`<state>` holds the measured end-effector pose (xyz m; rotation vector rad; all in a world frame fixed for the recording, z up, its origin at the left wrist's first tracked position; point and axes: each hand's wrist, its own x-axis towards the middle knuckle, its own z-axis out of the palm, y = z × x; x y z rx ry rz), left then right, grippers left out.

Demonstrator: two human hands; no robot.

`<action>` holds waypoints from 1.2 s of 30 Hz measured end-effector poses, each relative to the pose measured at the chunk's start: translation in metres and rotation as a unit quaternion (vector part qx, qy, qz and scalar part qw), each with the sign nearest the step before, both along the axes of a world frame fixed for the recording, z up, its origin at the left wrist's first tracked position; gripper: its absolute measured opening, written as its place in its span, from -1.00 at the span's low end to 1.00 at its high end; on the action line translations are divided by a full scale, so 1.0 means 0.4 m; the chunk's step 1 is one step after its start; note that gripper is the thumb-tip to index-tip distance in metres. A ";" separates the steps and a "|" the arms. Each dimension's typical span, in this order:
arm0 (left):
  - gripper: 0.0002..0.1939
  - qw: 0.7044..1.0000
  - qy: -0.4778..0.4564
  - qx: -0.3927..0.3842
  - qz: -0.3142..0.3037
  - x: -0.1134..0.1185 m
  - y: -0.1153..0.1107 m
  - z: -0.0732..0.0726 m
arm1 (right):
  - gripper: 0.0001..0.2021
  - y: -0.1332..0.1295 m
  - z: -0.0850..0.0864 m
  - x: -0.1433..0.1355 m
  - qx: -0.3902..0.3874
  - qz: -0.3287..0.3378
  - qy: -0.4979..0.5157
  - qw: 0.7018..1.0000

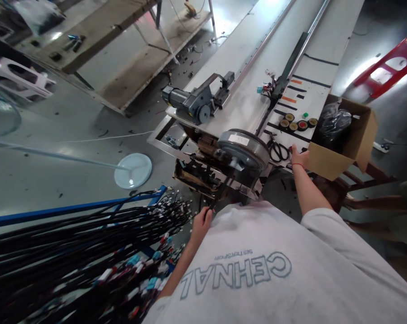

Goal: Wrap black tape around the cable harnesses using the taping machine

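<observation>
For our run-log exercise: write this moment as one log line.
left hand: grips black cable | right hand: on bench, touching cardboard box, beside scissors | wheel hub motor: between hands

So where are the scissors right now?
In the head view, the scissors lie on the white bench, right of centre, between the round grey motor and the person's right hand, just left of the cardboard box.

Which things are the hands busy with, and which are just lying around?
In use:
left hand gripping a thin black cable
round grey metal motor wheel
right hand on the white bench edge, touching the brown cardboard box

Lying about:
black-handled scissors
rolls of tape
red plastic stool
round white disc on the floor
</observation>
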<state>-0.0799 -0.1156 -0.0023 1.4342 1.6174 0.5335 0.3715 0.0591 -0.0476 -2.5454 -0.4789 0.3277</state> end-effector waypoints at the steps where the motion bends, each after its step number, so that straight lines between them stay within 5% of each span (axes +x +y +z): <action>1: -0.51 1.000 -0.006 0.002 0.001 0.009 0.007 -0.001 | -0.35 0.000 -0.001 0.000 0.004 0.000 -0.004 1.000; 18: -0.52 0.998 -0.049 0.032 0.028 0.148 0.142 -0.015 | -0.31 -0.004 -0.007 -0.003 0.017 0.003 0.006 1.000; 28: -0.75 0.998 -0.020 0.052 0.010 0.204 0.221 -0.029 | -0.33 -0.004 -0.014 -0.002 0.014 0.006 0.002 1.000; 33: -0.73 0.998 -0.046 0.041 0.010 0.201 0.222 -0.042 | -0.34 -0.002 0.014 -0.007 0.018 0.023 0.004 1.000; 36: -0.66 0.996 -0.079 0.031 0.023 0.199 0.222 -0.050 | -0.43 0.031 0.063 -0.028 0.074 0.096 -0.063 0.991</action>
